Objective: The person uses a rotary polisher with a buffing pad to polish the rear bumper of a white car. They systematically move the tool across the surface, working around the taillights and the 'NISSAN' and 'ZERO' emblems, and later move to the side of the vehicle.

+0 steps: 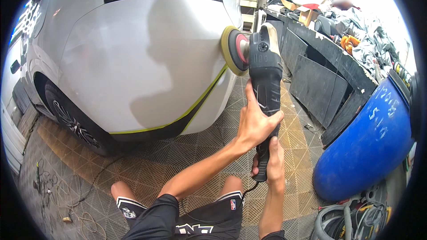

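Note:
A black polisher [266,69] with a round yellow pad [227,51] is held upright in both my hands, its head uppermost. My left hand [257,122] wraps round the middle of its body, index finger stretched along the casing. Below it, my right hand [274,162] grips the rear handle, where the cord comes out. The pad faces the corner of the white car's rear bumper [178,58]; whether it touches, I cannot tell. Yellow-green tape [147,131] runs along the bumper's lower edge, beside the dark trim.
A blue barrel [367,138] leans at the right, with a grey hose [329,226] below it. Behind stands a dark, worn bench [318,84] piled with cloths and boxes. Cords [84,200] lie on the patterned floor tiles [151,164] near the car's rear wheel [66,120].

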A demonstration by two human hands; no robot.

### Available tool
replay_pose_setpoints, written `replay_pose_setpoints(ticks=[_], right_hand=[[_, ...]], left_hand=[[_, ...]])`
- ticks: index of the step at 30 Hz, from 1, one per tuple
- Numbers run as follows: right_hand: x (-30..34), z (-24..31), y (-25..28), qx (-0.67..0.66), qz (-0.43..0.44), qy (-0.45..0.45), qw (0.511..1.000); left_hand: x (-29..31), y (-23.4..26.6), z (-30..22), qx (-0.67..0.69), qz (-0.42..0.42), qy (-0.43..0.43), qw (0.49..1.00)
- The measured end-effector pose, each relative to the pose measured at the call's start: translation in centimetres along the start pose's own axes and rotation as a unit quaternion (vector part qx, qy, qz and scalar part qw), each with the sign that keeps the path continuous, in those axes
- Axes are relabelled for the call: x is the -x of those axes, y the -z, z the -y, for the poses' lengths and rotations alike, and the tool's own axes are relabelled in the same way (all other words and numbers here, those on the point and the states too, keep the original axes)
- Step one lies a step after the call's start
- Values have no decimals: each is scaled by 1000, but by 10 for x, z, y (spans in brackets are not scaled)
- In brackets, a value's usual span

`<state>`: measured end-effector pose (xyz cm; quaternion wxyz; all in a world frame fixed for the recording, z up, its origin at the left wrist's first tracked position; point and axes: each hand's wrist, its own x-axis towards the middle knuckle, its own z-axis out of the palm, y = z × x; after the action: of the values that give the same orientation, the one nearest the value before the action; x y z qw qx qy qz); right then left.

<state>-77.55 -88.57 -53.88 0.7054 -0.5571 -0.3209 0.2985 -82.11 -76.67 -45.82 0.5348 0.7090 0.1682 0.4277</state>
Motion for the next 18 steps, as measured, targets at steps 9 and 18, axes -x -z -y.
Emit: replay_pose_setpoints(ticks=[9,18], right_hand=[[42,-34,-38,1,24,84,996],[37,-27,-84,162,157,119,967]], left_hand=[[54,53,-7,-32,-28,-112,993],[97,121,10,118,-121,-128,977]])
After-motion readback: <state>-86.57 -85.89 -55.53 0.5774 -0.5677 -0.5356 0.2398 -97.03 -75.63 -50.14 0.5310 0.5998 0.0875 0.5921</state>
